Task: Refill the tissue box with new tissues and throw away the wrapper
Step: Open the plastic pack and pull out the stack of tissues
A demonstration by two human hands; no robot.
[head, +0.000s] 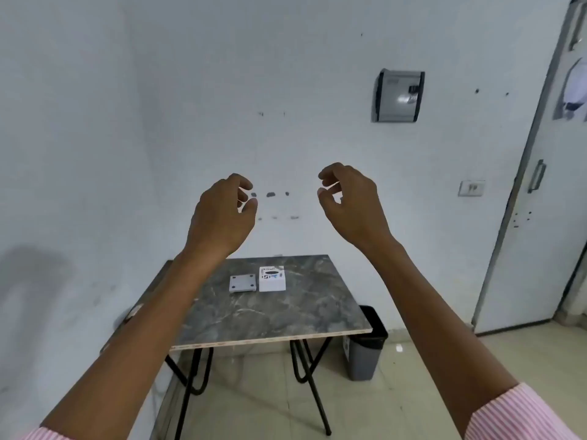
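Note:
A white tissue box (272, 279) with a dark oval slot on top stands at the back of a small grey marble-look table (254, 315). Just left of it, almost touching, lies a flat pale grey square pack (242, 283) with four dark dots. My left hand (222, 214) and my right hand (349, 204) are raised in front of the wall, well above and short of the table. Both hold nothing, with fingers loosely curled and apart.
A grey bin with a black rim (365, 347) stands on the tiled floor at the table's right side. The table sits in a white wall corner on black metal legs. A door (540, 217) is at the right, a grey wall box (398, 96) above.

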